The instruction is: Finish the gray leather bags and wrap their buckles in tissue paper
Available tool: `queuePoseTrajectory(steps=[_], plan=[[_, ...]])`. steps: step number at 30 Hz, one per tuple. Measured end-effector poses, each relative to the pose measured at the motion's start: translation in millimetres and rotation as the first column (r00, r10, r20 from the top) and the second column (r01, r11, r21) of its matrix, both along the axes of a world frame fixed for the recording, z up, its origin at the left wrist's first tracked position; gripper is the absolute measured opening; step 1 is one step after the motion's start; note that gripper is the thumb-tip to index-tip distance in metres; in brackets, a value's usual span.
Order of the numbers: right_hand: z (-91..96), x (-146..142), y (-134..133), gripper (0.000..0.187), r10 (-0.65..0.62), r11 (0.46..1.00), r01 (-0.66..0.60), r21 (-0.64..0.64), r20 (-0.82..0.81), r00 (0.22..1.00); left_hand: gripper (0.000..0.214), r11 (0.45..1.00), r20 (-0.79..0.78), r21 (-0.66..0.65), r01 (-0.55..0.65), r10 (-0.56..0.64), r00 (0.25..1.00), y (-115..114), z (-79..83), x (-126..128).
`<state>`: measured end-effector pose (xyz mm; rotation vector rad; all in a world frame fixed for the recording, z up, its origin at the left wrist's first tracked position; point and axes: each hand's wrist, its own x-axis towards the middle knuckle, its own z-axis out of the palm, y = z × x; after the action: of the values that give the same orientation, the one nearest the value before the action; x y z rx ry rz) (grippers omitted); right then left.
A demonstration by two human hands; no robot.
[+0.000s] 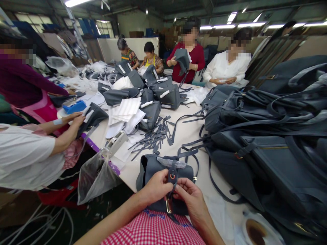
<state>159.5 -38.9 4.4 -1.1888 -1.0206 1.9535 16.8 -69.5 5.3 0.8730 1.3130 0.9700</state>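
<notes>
A dark grey-blue handbag (153, 166) lies at the table's near edge, right in front of my checked apron. My left hand (159, 183) is closed, its thumb and fingers pinching a narrow leather strap (174, 183) at the bag's front. From the other side my right hand (187, 192) pinches the same strap. Just above the fingertips sits a small ring-shaped metal fitting (172, 176). Below them hangs a gold-coloured buckle (169, 206). Clear plastic wrap (173, 163) covers part of the bag's handle.
Loose strap pieces (159, 132) lie beyond the bag. To the right rises a large pile of similar bags (255, 153), with a cup of brown liquid (255, 231) near it. Finished-looking bags (166, 97) and white padding sheets (125, 110) fill the middle. Several co-workers surround the table.
</notes>
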Motion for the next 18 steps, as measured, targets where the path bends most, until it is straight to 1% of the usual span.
queuePoseTrajectory(steps=[2, 5, 7, 9, 12, 13, 15, 17, 18], plan=[[0.8, 0, 1, 0.037, 0.031, 0.999, -0.031, 0.044, -0.002, 1.0, 0.028, 0.998, 0.099, -0.038, 0.046, -0.042, 0.994, -2, -2.7, -3], [2.4, 2, 0, 0.037, 0.092, 0.992, -0.092, 0.086, 0.001, 0.996, 0.032, 0.996, 0.185, -0.051, 0.067, -0.057, 0.981, -6, -5.4, -9], [3.3, 5, -2, 0.036, 0.135, 0.984, -0.136, 0.112, 0.013, 0.991, 0.036, 0.993, 0.246, -0.076, 0.094, -0.073, 0.967, -9, -3.5, -14], [3.6, 9, -3, 0.034, 0.166, 0.973, -0.171, 0.157, 0.042, 0.985, 0.042, 0.982, 0.334, -0.109, 0.156, -0.112, 0.936, -11, 0.5, -19], [2.0, 15, -5, 0.03, 0.173, 0.945, -0.203, 0.257, 0.136, 0.976, 0.048, 0.967, 0.443, -0.139, 0.212, -0.13, 0.887, -13, 4.9, -25], [0.7, 17, -6, 0.029, 0.167, 0.934, -0.212, 0.289, 0.173, 0.971, 0.047, 0.968, 0.456, -0.144, 0.204, -0.118, 0.882, -13, 4.8, -26], [-2.9, 18, -7, 0.027, 0.162, 0.912, -0.237, 0.335, 0.237, 0.958, 0.045, 0.978, 0.453, -0.144, 0.15, -0.069, 0.889, -11, 2.4, -27], [-7.7, 17, -10, 0.025, 0.175, 0.903, -0.264, 0.338, 0.271, 0.947, 0.043, 0.989, 0.415, -0.136, 0.06, 0.002, 0.91, -10, -1.3, -24], [-10.1, 15, -11, 0.024, 0.174, 0.911, -0.261, 0.32, 0.275, 0.946, 0.041, 0.992, 0.376, -0.124, 0.008, 0.039, 0.926, -9, -2.5, -21]])
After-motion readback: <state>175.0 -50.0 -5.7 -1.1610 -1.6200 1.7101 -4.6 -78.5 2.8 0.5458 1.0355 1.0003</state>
